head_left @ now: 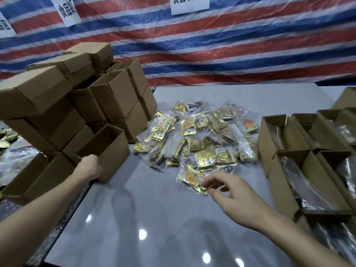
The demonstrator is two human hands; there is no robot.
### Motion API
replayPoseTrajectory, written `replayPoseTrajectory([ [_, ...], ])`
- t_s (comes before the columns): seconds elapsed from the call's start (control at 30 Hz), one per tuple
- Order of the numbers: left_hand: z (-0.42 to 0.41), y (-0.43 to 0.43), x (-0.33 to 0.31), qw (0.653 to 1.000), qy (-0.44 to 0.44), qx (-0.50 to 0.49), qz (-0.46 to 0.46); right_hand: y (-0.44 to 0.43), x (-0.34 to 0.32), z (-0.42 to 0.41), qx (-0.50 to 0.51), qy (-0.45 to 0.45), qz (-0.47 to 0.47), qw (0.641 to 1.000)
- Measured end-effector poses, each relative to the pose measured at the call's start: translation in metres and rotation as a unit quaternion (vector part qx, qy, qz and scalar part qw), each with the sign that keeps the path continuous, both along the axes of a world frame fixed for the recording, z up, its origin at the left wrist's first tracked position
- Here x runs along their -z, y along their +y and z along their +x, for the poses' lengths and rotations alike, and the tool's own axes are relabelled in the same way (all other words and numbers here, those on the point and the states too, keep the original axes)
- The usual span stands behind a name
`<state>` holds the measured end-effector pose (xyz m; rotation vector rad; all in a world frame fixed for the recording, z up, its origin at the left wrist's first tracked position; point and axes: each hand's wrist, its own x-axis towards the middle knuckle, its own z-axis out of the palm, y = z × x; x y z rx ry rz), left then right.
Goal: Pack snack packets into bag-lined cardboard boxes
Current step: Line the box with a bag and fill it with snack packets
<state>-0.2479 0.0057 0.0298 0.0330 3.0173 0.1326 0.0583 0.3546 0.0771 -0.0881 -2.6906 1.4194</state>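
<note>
Topple risk at the stack (67, 105)
Left hand (90, 166) grips a box (107, 149) at its foot — a tug could tumble others onto the packets (196, 135) heaped on the desk (154, 209); right hand (229, 191) beside them, fingers (213, 182) loose, empty

Three paper signs (189, 4), one heap of snack packets (194, 139), cardboard boxes (107, 97) beyond counting.

- Reaching left arm in from the lower left, forearm bare, angled up and forward.
- Gripping near corner of box (113, 151) with left hand (90, 167), fingers curled round it, tips hidden.
- Reaching right arm in from the lower right.
- Holding right hand (231, 191) palm down, fingers loosely curled, spread, grasping nothing.
</note>
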Motion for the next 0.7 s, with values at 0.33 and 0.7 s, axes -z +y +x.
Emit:
replayPoseTrajectory([
  [0.33,0.176,0.071,-0.023,0.951,-0.02,0.309,-0.01,0.004,0.012,0.019,0.018,-0.013,0.023,0.999],
  [0.7,0.25,0.112,-0.01,0.805,0.164,0.562,0.097,0.016,0.032,0.046,0.013,-0.003,0.183,0.983],
])
